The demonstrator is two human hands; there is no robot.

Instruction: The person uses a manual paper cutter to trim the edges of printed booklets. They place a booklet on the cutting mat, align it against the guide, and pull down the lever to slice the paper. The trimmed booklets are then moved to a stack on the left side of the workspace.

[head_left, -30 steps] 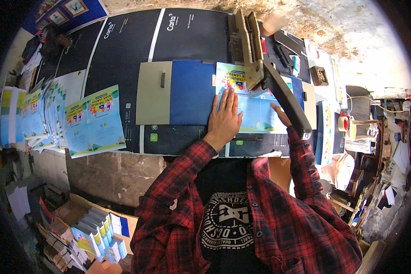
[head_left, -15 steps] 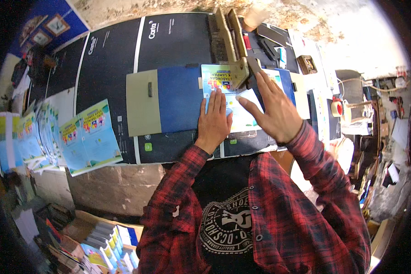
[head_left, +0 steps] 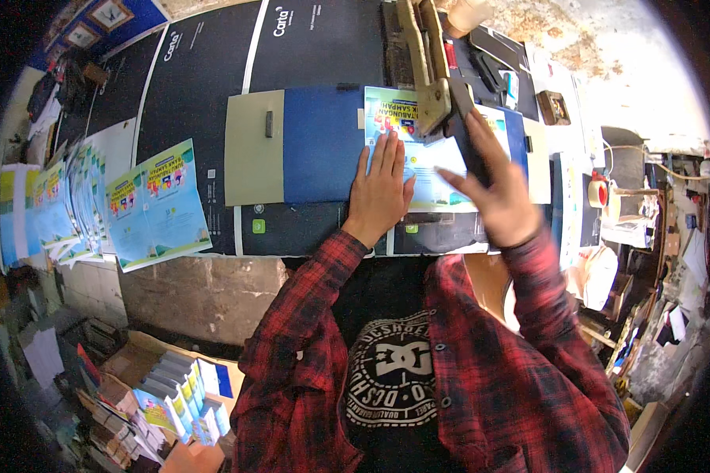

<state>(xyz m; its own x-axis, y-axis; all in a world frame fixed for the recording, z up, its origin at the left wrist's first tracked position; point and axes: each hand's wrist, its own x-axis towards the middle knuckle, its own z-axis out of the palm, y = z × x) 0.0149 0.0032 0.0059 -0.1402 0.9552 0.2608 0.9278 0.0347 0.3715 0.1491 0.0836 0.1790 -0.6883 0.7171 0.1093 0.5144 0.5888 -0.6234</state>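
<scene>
The printed cover sheet (head_left: 442, 185) lies flat in front of you, on the right part of the blue board (head_left: 319, 150), and partly under the metal arm (head_left: 420, 39) of a lever tool which looks like a long-arm stapler. Its side edges point away from you, nearly straight, and its near edge runs about parallel with the edge of the black tabletop (head_left: 193, 94). As far as it shows, its long axis goes from left to right, but the right part is covered by the dark lever (head_left: 460, 96) and your hand, so this is not fully certain. The picture with bright colours and lettering is at the far end; the middle is pale blue, rather shiny, with a whitish area, and a green band follows the near edge. Your left hand (head_left: 380, 189) rests flat on its left side, the fingers straight and close together, the thumb a little apart, with nothing grasped. Your right hand (head_left: 505, 197) is blurred: the fingers are stretched along the lever, the thumb is spread wide over the sheet, and I cannot tell how firmly it touches. At left, a similar loose sheet (head_left: 158, 205) lies slanted beside the fanned sheets (head_left: 59, 209).
</scene>
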